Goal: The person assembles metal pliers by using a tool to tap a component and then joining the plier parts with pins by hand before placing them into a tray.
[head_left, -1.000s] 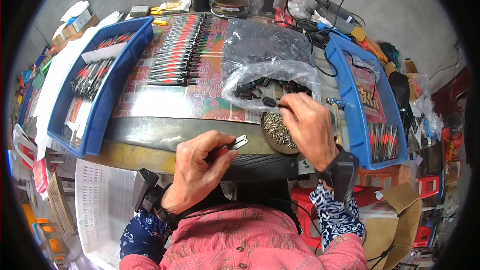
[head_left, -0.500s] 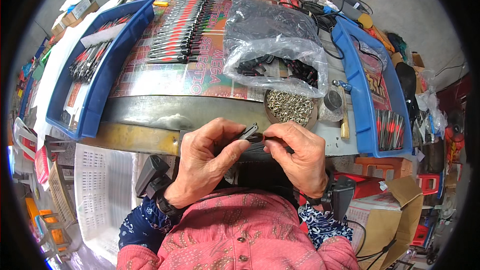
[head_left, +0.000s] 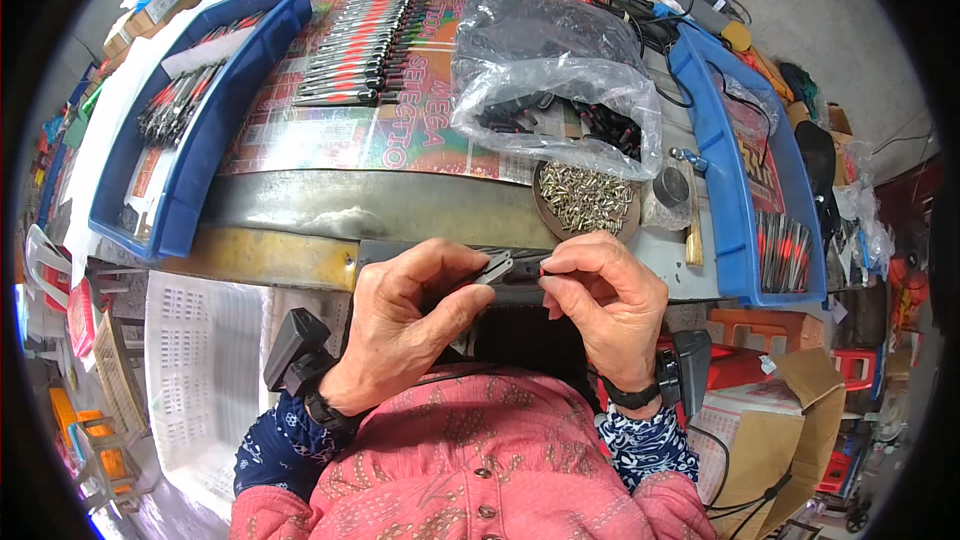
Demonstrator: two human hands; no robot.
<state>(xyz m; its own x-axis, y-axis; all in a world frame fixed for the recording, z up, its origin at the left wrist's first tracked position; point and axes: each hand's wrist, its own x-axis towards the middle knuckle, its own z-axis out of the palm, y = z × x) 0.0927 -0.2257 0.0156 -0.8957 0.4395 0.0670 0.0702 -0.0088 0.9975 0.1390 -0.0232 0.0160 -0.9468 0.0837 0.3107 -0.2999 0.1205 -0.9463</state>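
Observation:
Near the table's front edge, my left hand pinches a grey metal part between thumb and forefinger. Its showing end looks slotted or forked; the rest is hidden by the fingers. To its right, my right hand is closed, thumb against forefinger. A small dark bit shows at those fingertips, too small to name. The two hands are a short way apart. Just beyond my right hand stands a round dish of small shiny metal pins.
An open clear plastic bag holds black and red handles. A row of red-and-black tools lies on printed sheeting. Blue trays flank the table. A hammer lies right. A white basket stands below left.
My right hand has drawn a little to the right, away from the metal part, widening the gap. My left hand keeps its pinch. The whole view has shifted slightly.

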